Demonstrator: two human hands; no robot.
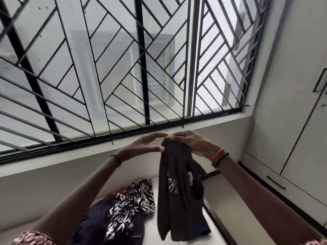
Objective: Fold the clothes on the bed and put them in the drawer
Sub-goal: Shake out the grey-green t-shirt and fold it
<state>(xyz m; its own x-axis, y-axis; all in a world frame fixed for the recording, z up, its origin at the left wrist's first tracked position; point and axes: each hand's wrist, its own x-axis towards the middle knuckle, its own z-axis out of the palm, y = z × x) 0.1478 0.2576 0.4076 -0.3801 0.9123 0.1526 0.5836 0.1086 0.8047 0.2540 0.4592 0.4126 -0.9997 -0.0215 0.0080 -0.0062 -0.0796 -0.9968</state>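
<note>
A black T-shirt (178, 195) with pale print hangs lengthwise in the air above the bed (217, 197). My right hand (190, 143) grips its top edge, fingers curled over the cloth. My left hand (146, 145) is beside it on the left with fingers stretched out flat, its thumb tip touching the shirt's upper edge. Below on the white bed lies a pile of clothes: a black-and-white leaf-print garment (134, 202), a dark navy garment (95, 225) and a bit of red cloth (115, 193).
A large window with a black metal grille (123, 68) fills the wall ahead. White wardrobe doors (292, 121) with dark handles and a drawer front (276, 183) stand at the right, beyond the bed's dark frame.
</note>
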